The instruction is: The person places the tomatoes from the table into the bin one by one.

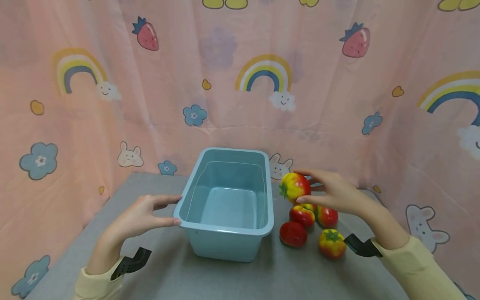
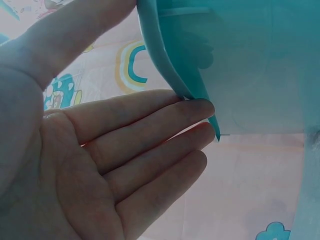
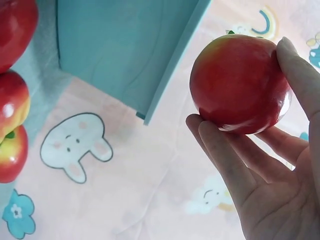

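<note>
I noted my right hand (image 1: 339, 193) pinching a tomato (image 1: 296, 187) beside the bin (image 1: 225, 243), left hand (image 1: 144, 214) spread against its rim; the lift-over step was in hand, and the next move called for clearing that rim.

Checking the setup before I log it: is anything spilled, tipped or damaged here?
Nothing stands out. The light blue plastic bin sits upright and empty, four red-yellow toy tomatoes lie beside it, and the right hand holds a fifth.

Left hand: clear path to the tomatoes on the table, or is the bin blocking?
Probably blocked. The left hand rests against the blue bin, which stands between it and the four loose tomatoes.
</note>
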The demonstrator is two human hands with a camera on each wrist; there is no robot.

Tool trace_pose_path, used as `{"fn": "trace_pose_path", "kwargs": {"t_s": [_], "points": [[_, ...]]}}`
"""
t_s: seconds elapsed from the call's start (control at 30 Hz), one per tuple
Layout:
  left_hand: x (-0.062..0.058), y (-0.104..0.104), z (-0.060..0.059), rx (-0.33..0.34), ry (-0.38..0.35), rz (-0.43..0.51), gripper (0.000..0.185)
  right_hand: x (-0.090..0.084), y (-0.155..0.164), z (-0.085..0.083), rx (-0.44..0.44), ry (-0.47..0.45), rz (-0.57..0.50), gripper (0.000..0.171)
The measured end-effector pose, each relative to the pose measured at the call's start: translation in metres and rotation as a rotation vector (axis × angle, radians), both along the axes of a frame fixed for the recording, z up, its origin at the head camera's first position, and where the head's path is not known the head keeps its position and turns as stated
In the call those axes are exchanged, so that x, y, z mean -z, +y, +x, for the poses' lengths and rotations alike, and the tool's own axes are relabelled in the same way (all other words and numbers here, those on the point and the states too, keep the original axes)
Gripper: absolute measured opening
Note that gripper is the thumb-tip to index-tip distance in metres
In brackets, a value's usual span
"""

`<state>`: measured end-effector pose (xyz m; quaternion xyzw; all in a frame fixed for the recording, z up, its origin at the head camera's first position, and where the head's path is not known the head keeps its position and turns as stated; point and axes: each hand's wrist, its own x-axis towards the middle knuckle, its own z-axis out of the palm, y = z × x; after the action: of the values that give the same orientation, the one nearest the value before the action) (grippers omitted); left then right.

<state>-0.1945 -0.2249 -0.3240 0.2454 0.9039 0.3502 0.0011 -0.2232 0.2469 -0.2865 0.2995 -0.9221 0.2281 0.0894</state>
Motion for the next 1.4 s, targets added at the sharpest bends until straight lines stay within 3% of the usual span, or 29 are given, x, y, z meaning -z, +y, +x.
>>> {"fn": "trace_pose_path", "kwargs": {"t_s": [0.6,1.4], "points": [[0.001,-0.003,-0.001,-0.013,0.002,0.003,0.066,-0.018,-0.036,-0.005,-0.154,-0.036,-0.053,0.069],[0.003,-0.003,-0.002,0.0,-0.002,0.025,0.066,-0.032,-0.073,-0.014,-0.224,-0.111,-0.044,0.07]]}}
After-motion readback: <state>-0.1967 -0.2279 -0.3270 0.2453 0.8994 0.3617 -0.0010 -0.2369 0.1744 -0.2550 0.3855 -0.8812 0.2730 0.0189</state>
